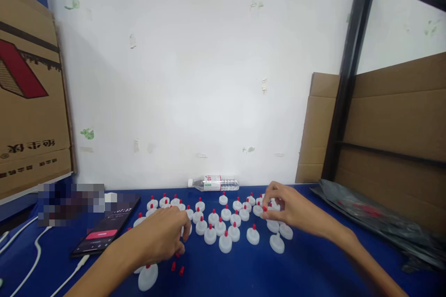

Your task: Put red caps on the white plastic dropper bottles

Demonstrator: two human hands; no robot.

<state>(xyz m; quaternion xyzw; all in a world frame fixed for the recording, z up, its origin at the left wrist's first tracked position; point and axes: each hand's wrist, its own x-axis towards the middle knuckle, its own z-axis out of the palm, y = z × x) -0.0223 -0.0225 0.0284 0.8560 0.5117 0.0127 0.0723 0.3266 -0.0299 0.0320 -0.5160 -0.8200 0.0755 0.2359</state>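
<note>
Several white round caps with red tips (226,242) stand in rows on the blue table (244,274). My left hand (163,236) rests curled, palm down, at the left end of the rows; loose red tips (177,267) lie just under it and one white cap (147,276) stands nearer me. What its fingers hold is hidden. My right hand (289,211) hovers over the right end of the rows, fingers pinched on a small red tip at a white cap (264,210).
A black phone (106,227) with a lit screen lies left, with white cables (35,260) beside it. A clear water bottle (213,183) lies by the wall. Cardboard boxes (31,102) stand left and right; a dark plastic bag (376,220) lies right.
</note>
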